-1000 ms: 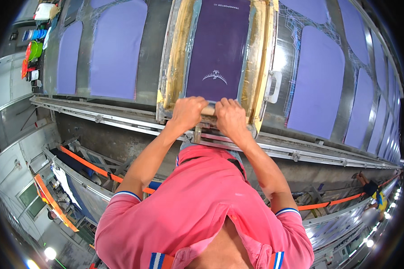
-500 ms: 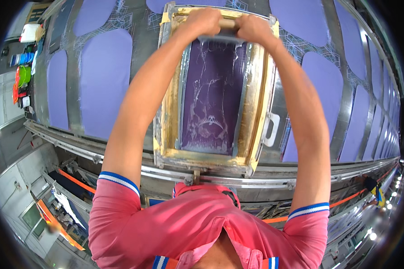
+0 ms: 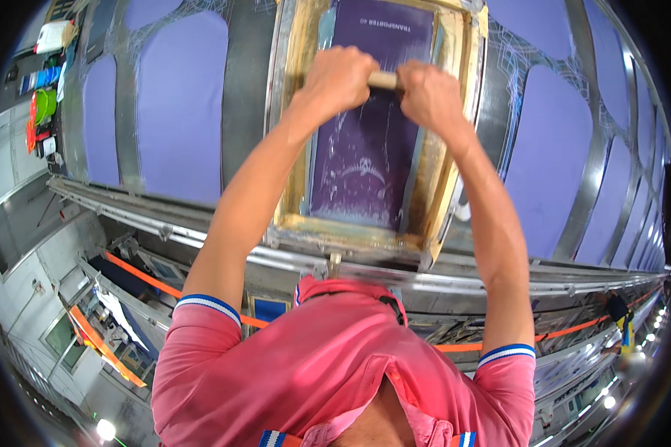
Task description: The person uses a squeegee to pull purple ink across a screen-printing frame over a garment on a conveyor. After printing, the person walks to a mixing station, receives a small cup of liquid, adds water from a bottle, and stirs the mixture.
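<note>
Knuckles up, the left hand [image 3: 339, 78] and the right hand [image 3: 432, 95] are each clamped on the tan squeegee handle [image 3: 384, 80], with a short bare stretch of it between them. The blade beneath is hidden from me by the fists. From my remote view, the squeegee lies across the far part of the silkscreen frame [image 3: 335, 229], inside its yellow-taped rim.

I judge the step in hand to be a squeegee stroke over the purple mesh [image 3: 358, 197]. As I read it, the next move calls for an even grip at both ends and steady pressure, keeping the handle square between the long sides.

The frame serves as a shallow tray: pale, wet-looking streaks, probably ink, mark the mesh around and below the white arched emblem [image 3: 361, 170].

Outside it, one lavender panel [image 3: 180, 104] lies flat on the metal bench [image 3: 247, 97] to the left, with more on both sides. A metal rail [image 3: 268, 257] runs along the near edge.

At my far left stand a green tub [image 3: 45, 106] and a white jug [image 3: 54, 36]; I cannot tell what either contains.
</note>
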`<state>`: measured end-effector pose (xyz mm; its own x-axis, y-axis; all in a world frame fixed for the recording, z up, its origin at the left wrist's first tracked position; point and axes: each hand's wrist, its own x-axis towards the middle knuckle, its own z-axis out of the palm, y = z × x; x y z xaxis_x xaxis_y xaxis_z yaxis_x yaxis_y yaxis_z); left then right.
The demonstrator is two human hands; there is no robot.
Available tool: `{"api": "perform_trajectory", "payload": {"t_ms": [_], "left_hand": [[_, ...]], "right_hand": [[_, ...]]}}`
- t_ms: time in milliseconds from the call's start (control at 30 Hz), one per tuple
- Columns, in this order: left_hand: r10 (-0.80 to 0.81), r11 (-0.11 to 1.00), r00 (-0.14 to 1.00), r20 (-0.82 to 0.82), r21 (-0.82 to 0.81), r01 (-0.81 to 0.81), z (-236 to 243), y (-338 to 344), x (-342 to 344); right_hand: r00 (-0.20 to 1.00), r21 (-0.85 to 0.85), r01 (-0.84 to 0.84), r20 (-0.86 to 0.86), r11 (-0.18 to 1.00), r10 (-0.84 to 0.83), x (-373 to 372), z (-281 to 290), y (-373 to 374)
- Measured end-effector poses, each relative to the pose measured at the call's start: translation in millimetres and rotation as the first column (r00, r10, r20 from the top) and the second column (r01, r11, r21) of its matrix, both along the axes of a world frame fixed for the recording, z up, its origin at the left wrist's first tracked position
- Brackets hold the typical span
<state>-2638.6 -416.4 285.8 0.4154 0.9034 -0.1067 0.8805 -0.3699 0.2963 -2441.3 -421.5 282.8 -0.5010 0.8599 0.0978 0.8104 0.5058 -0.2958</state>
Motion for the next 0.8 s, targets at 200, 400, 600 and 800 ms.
{"api": "perform_trajectory", "payload": {"t_ms": [200, 400, 600, 800], "left_hand": [[0.083, 0.990, 0.992, 0.100, -0.123, -0.070, 4, -210, -4], [0.052, 0.966, 0.997, 0.058, -0.256, -0.036, 15, -241, -5], [0.007, 0.996, 1.000, -0.001, -0.091, -0.007, 13, -38, -4], [0.028, 0.999, 0.999, -0.039, -0.037, -0.029, 9, 155, 8]], "right_hand": [[0.998, -0.179, -0.047, -0.049, 0.983, 0.039, -7, 16, -195], [0.999, -0.260, -0.042, -0.045, 0.965, 0.032, -5, 14, -235], [0.998, -0.130, 0.008, 0.062, 0.991, 0.000, -3, 12, -36], [0.975, -0.070, 0.007, 0.220, 0.997, 0.009, 11, 10, 160]]}}
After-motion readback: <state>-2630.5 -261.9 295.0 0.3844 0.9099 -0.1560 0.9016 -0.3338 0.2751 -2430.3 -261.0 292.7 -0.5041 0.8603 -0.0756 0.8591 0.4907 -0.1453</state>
